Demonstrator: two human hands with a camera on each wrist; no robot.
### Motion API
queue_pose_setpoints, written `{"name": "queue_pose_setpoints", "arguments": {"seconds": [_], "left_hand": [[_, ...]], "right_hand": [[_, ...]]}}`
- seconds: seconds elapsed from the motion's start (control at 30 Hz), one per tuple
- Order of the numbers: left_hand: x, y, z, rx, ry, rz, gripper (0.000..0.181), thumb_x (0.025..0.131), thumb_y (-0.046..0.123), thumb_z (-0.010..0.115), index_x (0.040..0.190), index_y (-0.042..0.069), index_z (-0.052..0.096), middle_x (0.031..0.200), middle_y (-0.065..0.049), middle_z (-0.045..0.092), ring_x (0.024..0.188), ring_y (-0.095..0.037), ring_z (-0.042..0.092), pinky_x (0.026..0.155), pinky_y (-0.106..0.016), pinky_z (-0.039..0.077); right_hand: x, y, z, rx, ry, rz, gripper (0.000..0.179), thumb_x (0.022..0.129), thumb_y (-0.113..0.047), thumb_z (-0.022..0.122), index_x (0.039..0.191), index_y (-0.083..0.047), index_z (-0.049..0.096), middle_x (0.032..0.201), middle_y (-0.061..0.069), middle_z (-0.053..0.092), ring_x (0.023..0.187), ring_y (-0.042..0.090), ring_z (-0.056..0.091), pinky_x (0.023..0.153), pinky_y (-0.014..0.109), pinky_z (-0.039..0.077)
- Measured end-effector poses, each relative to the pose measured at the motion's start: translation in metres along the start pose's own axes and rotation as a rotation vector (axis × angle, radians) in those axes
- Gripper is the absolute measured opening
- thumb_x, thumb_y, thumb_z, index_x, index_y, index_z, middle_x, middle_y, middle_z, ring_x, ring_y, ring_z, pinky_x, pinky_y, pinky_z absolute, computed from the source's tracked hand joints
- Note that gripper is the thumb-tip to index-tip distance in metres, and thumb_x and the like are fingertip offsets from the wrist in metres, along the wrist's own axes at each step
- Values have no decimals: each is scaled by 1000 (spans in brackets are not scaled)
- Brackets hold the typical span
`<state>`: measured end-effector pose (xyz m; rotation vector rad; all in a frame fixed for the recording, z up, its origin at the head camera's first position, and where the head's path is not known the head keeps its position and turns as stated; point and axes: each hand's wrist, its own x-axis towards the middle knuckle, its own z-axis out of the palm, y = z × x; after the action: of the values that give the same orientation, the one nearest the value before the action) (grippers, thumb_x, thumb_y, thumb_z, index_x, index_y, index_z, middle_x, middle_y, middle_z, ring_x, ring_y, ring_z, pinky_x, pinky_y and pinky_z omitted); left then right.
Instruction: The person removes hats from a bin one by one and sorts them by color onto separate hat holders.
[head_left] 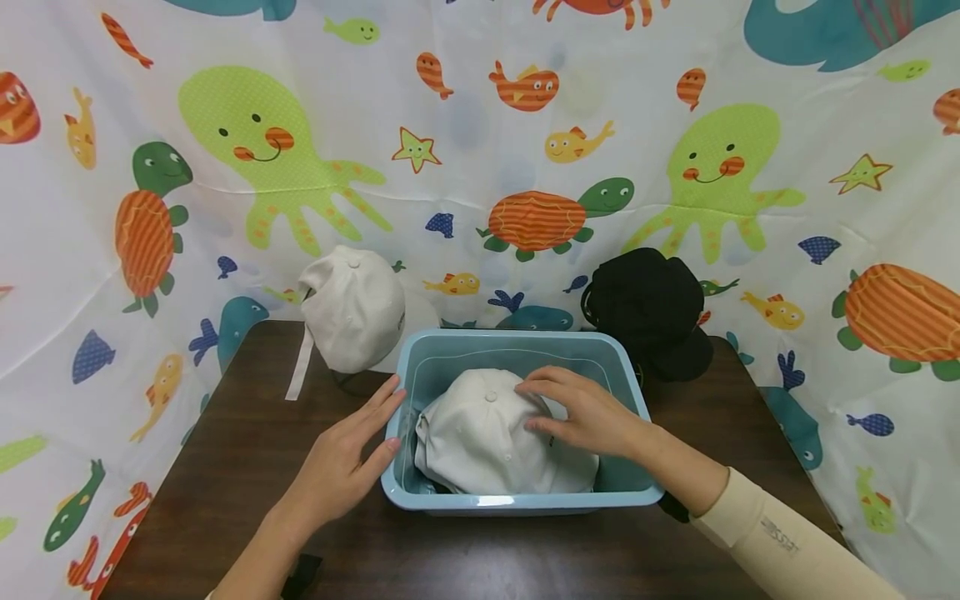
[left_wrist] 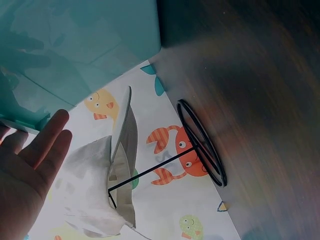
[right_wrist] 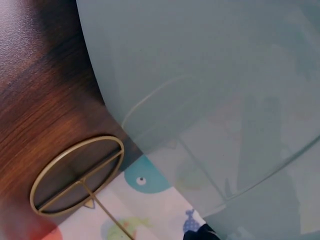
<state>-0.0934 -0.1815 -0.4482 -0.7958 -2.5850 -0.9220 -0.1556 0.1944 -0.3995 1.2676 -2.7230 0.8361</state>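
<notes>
A white baseball cap (head_left: pixel 480 433) lies crown up in a light blue plastic bin (head_left: pixel 525 501). My right hand (head_left: pixel 581 412) reaches over the bin's right side, its fingertips and thumb at the cap's crown, with the fingers loosely bent. At the bin's left rim, the fingers of my left hand (head_left: pixel 348 458) are spread and nearly straight. In the left wrist view this hand (left_wrist: pixel 25 175) shows beside the bin wall (left_wrist: pixel 80 50). The right wrist view shows the outer wall of the bin (right_wrist: pixel 200 100), while the right hand is out of that view.
Behind the bin at left, another white cap (head_left: pixel 352 308) hangs on a stand with a round black base (left_wrist: pixel 200 142). A black cap (head_left: pixel 648 300) sits at back right, near a gold ring-shaped stand base (right_wrist: pixel 77 175). A sea-animal curtain (head_left: pixel 465 125) hangs behind the dark wooden table (head_left: pixel 495 558).
</notes>
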Motion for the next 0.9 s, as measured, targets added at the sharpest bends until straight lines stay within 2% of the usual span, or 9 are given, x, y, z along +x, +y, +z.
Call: {"name": "queue_pose_setpoints", "arguments": {"seconds": [0.37,0.7,0.9], "left_hand": [[1,-1,-1,-5,-2,2,59,102,19,66,158,11,48,168,1,37,147,-22,46,119,-21,30],[0,0,0,-7,11,5,59,101,18,66,157,11,49,167,0,38,146,-22,48,118,-21,31],[0,-1,1,-16,29,19,59,100,16,66,157,10,50,167,-1,39,145,-24,49,117,-15,24]], "right_hand": [[3,2,2,67,8,-64,39,92,-7,80,130,-5,71,117,3,73,99,14,67,86,34,61],[1,1,2,119,19,-50,32,92,3,77,123,-4,74,111,4,75,91,13,68,81,26,61],[0,0,-3,154,66,-45,32,90,6,77,120,-5,76,108,2,76,89,12,68,79,28,61]]}}
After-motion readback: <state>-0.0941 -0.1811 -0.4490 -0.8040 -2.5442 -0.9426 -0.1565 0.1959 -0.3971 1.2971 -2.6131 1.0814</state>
